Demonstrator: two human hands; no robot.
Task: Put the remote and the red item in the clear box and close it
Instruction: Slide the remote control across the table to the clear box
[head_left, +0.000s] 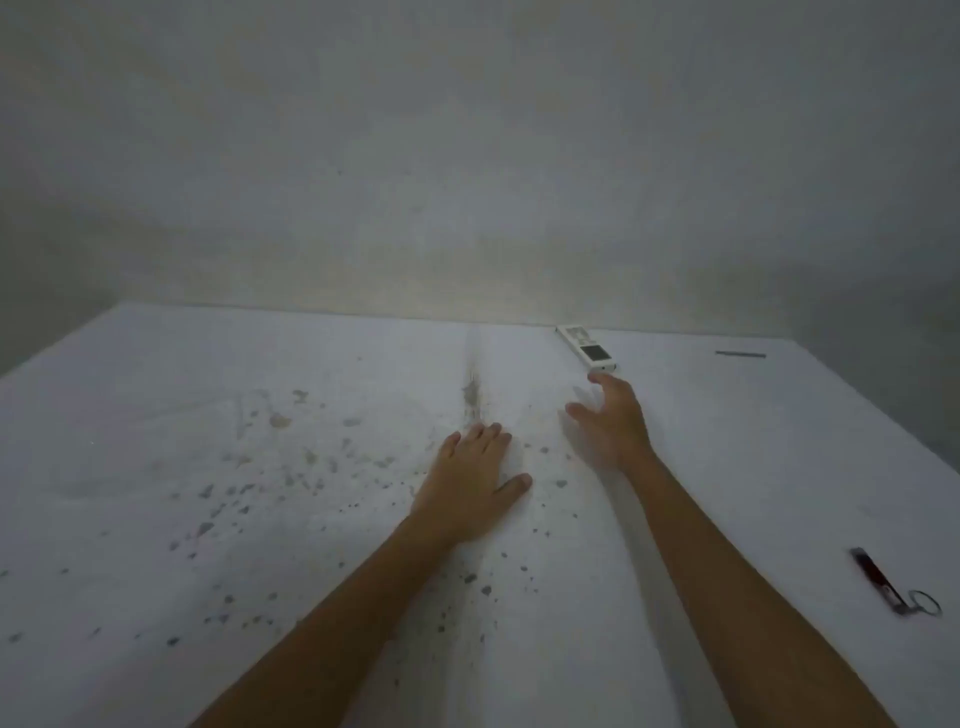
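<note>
A white remote (586, 347) with a dark screen lies at the far edge of the white table (208, 415), against the wall. My right hand (610, 418) hovers just in front of it, fingers spread, holding nothing, fingertips a short gap from the remote's near end. My left hand (475, 480) lies flat, palm down, on the table's middle. A small dark red item (880, 579) with a metal ring lies near the table's right edge. No clear box is in view.
A thin dark stick-like object (740, 354) lies at the far right of the table. The tabletop is stained with dark specks and a seam down its middle. A grey wall (467, 182) rises right behind the table.
</note>
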